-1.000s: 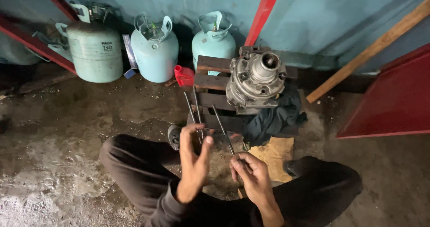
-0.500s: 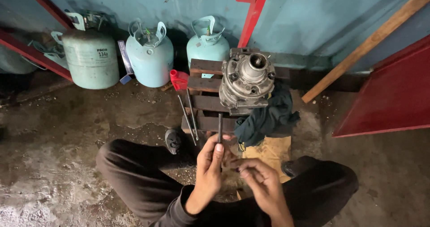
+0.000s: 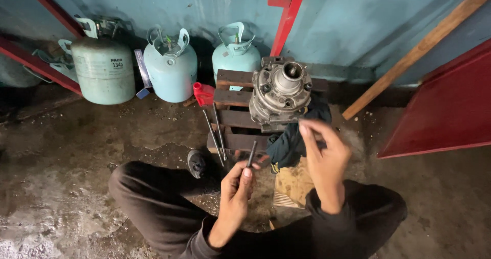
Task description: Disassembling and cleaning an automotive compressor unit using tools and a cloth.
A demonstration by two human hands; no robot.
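My left hand (image 3: 236, 187) pinches a long dark bolt (image 3: 251, 154) while my right hand (image 3: 323, 159), fingers loosely spread and empty, reaches toward the metal compressor (image 3: 280, 93), where it likely needs careful lining-up.

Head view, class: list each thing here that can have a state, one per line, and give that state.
Left hand: shut on the dark rod.
Dark rod: held, tilted, tip up.
Right hand: raised, fingers pinched, contents unclear.
Metal compressor: upright on the wooden pallet.
Three gas cylinders: standing by the wall.
Dark cloth: crumpled beside the compressor.
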